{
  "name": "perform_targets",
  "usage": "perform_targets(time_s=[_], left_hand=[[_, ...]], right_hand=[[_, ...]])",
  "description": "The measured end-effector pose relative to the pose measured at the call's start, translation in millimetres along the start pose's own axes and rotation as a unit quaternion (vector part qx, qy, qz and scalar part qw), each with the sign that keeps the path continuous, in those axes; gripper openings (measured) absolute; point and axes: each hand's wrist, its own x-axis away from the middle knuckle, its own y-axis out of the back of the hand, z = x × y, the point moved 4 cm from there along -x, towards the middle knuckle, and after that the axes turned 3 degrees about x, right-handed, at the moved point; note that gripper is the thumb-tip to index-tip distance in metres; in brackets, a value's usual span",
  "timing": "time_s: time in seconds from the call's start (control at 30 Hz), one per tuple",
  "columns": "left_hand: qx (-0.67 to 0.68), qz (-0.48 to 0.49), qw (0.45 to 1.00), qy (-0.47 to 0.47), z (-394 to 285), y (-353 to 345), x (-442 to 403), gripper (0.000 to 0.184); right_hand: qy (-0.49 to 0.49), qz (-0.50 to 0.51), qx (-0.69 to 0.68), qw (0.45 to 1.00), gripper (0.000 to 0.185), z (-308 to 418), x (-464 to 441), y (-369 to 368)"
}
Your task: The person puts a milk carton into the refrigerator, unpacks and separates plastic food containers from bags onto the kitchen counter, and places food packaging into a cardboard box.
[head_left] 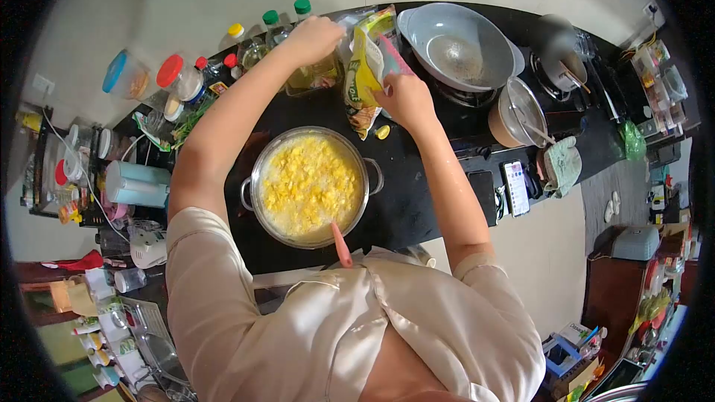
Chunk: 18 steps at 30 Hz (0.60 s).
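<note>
My right hand (408, 100) is closed at the edge of a yellow printed bag (364, 67), which stands upright near the back of the counter. A pink piece (393, 56) shows just above those fingers; its kind is unclear. Over the bottles to the left, my left hand (316, 41) has its fingers drawn together beside the bag. Whatever they grip is hidden. Closer to me sits a wide steel pot (254, 212) filled with yellow pieces in pale liquid (309, 182). A pink handle (341, 246) leans out over the pot's near rim.
A large grey pan (454, 52) rests on the stove at back right. Beside it stands a steel bowl (518, 112) with a utensil inside. A phone (515, 187) and a green cloth (562, 166) lie on the right. Green-capped bottles (272, 26) and red-lidded jars (179, 74) line the back left.
</note>
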Motion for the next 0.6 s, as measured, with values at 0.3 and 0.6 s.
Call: perform_targets(time_s=[0.3, 0.6], left_hand=[[-0.030, -0.131, 0.988, -0.077, -15, -14, -24, 0.026], [0.022, 0.023, 0.998, 0.049, 15, -2, 54, 0.011]], right_hand=[[0.042, 0.035, -0.021, 0.998, 0.016, 22, -10, -15], [0.039, 0.029, -0.039, 0.998, 0.019, 14, -15, -11]])
